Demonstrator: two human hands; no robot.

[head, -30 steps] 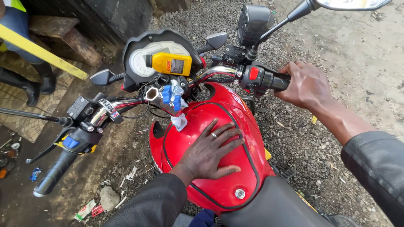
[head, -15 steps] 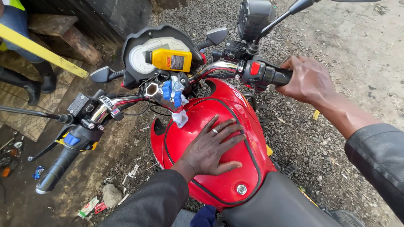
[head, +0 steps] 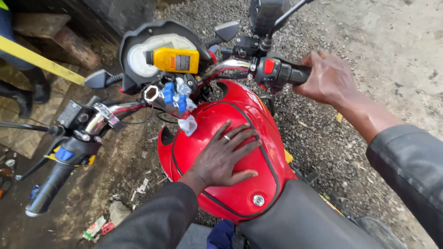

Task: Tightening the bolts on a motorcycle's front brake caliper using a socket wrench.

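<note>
I look down on a red motorcycle. My left hand [head: 225,156], a ring on one finger, lies flat with fingers spread on the red fuel tank [head: 251,115]. My right hand [head: 328,78] is closed around the right handlebar grip [head: 295,74], beside the red switch. A yellow device [head: 176,60] sits on the round instrument cluster [head: 138,55]. Blue keys with a white tag [head: 181,103] hang at the ignition. The left handlebar grip [head: 48,189] points toward the lower left, untouched.
Gravel ground [head: 323,152] lies right of the bike, bare dirt with litter [head: 99,226] to the left. Wooden blocks [head: 60,37] and a yellow strap [head: 41,62] are at the upper left, next to a person's dark boots [head: 23,94]. The black seat [head: 300,221] is below the tank.
The view has shifted slightly, so the bike sits a little lower and left in frame. Both hands stay where they were on the tank and the right grip.
</note>
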